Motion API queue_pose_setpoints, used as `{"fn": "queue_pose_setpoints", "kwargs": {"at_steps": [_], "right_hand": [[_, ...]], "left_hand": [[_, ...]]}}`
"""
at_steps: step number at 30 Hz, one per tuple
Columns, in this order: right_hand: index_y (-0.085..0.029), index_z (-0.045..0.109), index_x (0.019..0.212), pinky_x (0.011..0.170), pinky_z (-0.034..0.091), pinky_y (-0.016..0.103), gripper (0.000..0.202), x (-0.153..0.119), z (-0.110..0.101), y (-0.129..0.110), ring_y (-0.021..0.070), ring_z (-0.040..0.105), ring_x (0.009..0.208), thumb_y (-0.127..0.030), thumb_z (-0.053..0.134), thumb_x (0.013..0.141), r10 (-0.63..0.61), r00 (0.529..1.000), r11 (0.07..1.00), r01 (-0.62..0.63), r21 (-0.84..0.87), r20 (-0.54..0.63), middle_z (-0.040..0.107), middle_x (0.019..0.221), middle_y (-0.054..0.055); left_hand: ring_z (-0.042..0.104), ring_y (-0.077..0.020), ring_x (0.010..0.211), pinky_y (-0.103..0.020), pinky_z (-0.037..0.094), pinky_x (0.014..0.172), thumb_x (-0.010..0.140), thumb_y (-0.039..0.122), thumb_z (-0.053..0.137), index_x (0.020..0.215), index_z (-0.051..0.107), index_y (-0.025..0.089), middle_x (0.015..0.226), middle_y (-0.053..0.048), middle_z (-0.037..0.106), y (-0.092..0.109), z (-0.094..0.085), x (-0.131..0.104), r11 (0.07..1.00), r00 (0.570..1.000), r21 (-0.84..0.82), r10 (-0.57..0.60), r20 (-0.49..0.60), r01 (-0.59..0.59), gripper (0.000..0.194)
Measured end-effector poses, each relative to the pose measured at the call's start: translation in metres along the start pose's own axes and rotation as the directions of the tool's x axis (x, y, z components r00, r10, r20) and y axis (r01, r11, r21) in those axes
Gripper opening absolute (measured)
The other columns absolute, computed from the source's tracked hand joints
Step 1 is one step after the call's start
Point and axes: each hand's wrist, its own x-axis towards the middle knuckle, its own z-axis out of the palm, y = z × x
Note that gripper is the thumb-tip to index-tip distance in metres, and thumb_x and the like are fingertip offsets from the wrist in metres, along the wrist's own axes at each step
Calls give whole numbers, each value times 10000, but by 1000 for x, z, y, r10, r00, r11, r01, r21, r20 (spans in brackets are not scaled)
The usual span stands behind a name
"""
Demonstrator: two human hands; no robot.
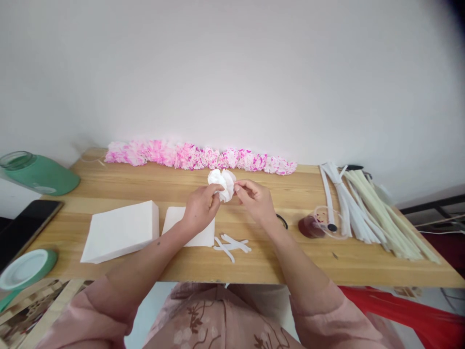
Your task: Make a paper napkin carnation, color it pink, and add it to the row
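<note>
- Nearest: loose white strips [232,246] on the tabletop [261,266], crossed over each other, btwn the forearms. Light, so a dragging arm could prob. sweep them off the front edge.
- Square sheet [205,236], flat, partly hidden under L wrist. Could crease if the arm presses down on it.
- Thick paper stack [119,232] just left of it; an elbow bump could skew it.
- Cup w/ dark-red contents [311,227], right of R forearm, near the strip bundles [348,208]. Main risk IMO: R arm swinging out knocks it, spill stains paper + strips. Fill level: can't tell.
- L hand [203,206]: thumb + fingers closed on the underside of the white paper flower [225,183]. Grip too loose = folds slip apart; too tight = base crushed.
- R hand [256,198]: thumb + forefinger narrowed to a pinch at the flower's right edge. Thin layers, so a hard tug could tear one.
- Flower: held up above the table, btwn both hands, petals part spread.
- Far: row of pink-white flowers [189,155] along the wall, behind the hands; reaching too far fwd might squash them.
</note>
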Motion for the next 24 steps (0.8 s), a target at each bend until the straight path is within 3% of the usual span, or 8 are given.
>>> {"fn": "queue_pose_setpoints", "kwargs": {"at_steps": [6, 11, 16, 19, 24], "right_hand": [[-252, 501, 1312, 605, 526, 245, 467, 1, 0, -3, 166, 656, 874, -378, 597, 873, -63, 997, 998, 63, -14, 51, 712, 1031, 37], [-252, 539, 1239, 629, 510, 253, 381, 1, 2, -2, 156, 660, 823, -303, 580, 864, -67, 998, 995, 67, -77, -8, 724, 962, 19], [-244, 651, 1021, 655, 502, 268, 181, 1, 2, 4, 158, 662, 795, -286, 551, 875, -88, 996, 988, 83, -129, -28, 723, 938, 19], [-240, 685, 919, 676, 502, 278, 177, 0, 1, 6, 168, 662, 826, -252, 512, 884, -146, 989, 978, 141, -152, -21, 723, 947, 27], [-230, 694, 960, 610, 486, 253, 185, 0, 0, -1, 166, 650, 839, -267, 531, 882, -165, 986, 969, 167, -183, 27, 715, 975, 42]], "left_hand": [[663, -202, 760, -303, 475, 686, 891, 212, 483, 1147, 571, 211, 785, -20, 683, 3, -1, 0, 996, 997, -48, -77, -7, 77, 270], [666, -206, 789, -308, 484, 701, 888, 211, 486, 1176, 552, 205, 817, -25, 688, 3, -1, 0, 994, 997, -78, -75, 3, 75, 296], [671, -201, 769, -316, 486, 719, 887, 208, 477, 1122, 563, 208, 803, -16, 696, 4, -1, 0, 996, 998, -59, -70, -8, 70, 250], [677, -202, 782, -313, 486, 717, 886, 207, 477, 1069, 573, 214, 817, -18, 701, 4, -1, 0, 997, 998, -43, -60, 3, 60, 207], [669, -216, 773, -317, 480, 700, 881, 179, 471, 1050, 596, 203, 827, -39, 702, 2, 0, -1, 999, 999, -11, -31, 18, 31, 211]]}}
